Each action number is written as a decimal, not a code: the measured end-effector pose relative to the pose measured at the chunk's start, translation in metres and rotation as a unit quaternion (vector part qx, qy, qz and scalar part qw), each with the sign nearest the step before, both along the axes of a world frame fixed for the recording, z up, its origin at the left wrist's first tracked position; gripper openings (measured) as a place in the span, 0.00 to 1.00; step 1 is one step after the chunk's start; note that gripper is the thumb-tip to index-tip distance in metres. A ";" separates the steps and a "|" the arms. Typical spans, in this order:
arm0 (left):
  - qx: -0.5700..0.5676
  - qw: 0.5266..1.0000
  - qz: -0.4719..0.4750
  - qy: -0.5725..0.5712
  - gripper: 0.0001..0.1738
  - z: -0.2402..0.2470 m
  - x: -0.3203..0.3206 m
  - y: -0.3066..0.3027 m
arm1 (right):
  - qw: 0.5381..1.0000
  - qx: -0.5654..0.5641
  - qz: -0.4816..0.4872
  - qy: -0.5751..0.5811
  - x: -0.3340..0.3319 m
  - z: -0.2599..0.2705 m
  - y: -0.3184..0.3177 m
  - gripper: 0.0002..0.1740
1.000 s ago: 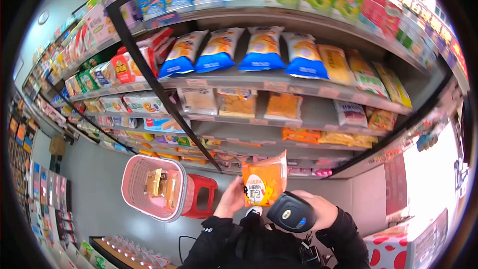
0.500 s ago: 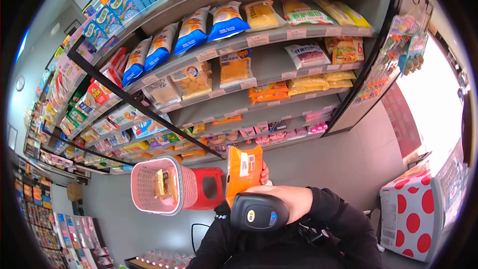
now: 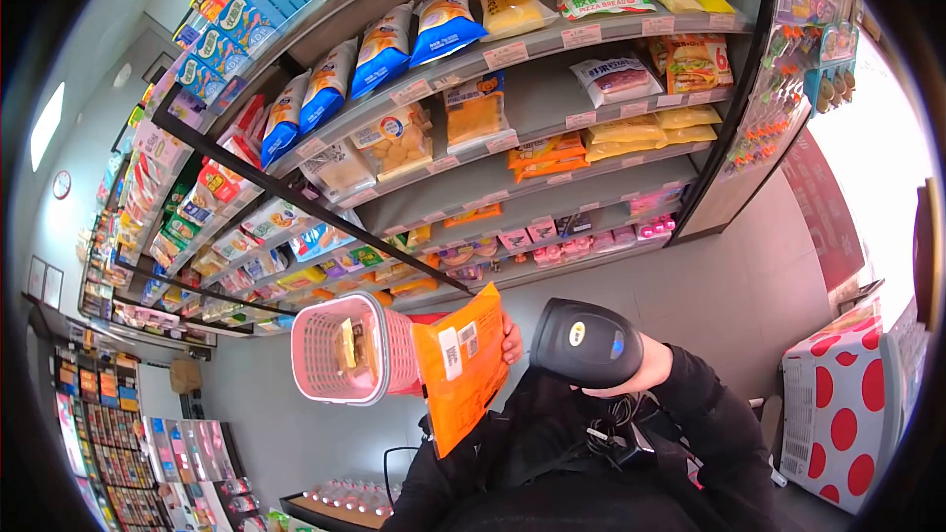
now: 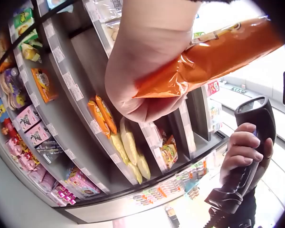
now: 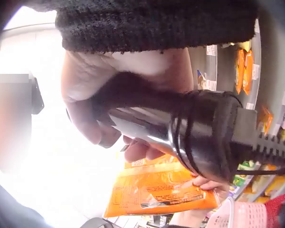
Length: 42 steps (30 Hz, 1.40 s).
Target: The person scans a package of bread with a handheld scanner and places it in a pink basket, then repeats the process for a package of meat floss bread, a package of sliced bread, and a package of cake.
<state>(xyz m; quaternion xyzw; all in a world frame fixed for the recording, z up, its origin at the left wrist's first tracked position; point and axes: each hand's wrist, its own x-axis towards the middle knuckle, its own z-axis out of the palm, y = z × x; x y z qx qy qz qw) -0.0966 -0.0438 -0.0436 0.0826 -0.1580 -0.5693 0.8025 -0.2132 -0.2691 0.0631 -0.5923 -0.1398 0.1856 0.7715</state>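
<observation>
My left hand grips an orange packet of bread by its edge, its back with white labels turned toward my head. In the left wrist view the left hand hides the end of the packet it holds. A black handheld barcode scanner is in my right hand, whose fingers wrap its handle in the left wrist view. In the head view the scanner head is to the right of the packet, a gap between them. From the scanner's handle runs a coiled cord.
A pink basket holding several packets stands left of the bread, partly behind it, on something red. Ahead are shelves with bread bags and other packaged goods. At the right stands a white box with red dots.
The packet has been turned from its printed front to its labelled back. The scanner first moved left over the packet, then back right, away from it. The head view has swung to the right.
</observation>
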 end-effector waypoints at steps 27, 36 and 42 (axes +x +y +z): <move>0.012 0.986 0.167 -0.014 0.19 -0.071 0.127 0.157 | 0.988 0.098 0.102 0.058 0.152 -0.006 0.137 0.23; 0.506 0.801 0.316 0.041 0.25 -0.021 0.170 0.167 | 0.980 0.099 -0.033 0.168 0.190 -0.047 0.152 0.27; 0.499 0.830 0.249 -0.001 0.20 -0.048 0.205 0.150 | 0.950 0.116 -0.201 0.208 0.220 -0.071 0.133 0.20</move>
